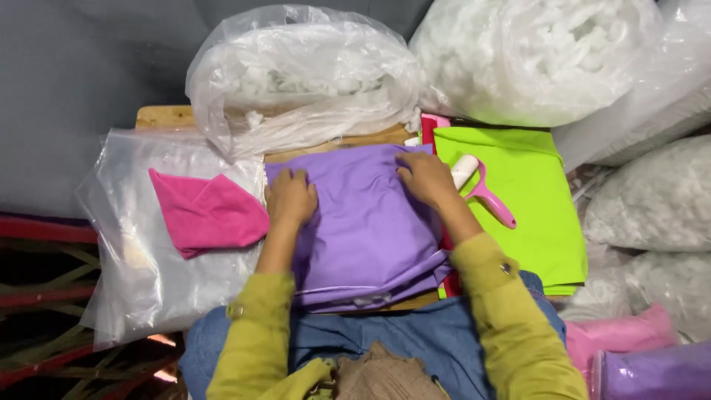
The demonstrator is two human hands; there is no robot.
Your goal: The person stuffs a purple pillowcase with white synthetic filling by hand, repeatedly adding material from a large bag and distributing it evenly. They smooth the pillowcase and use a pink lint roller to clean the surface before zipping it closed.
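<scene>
While the purple fabric cover (366, 230) lies flat on the wooden desk (167, 116) just above the person's lap, both hands press on it: the left hand (290, 197) and the right hand (426, 178), each grip spread flat and pinching nothing. Beside the right hand lies a pink lint roller (480, 189) on lime-green fabric (533, 200). Left sits a pink cloth (204, 211) on clear plastic bags (141, 274); bags of white stuffing (304, 74) lie beyond.

Pink cloth (207, 211), lint roller (481, 189), stuffing bags (304, 74)
</scene>
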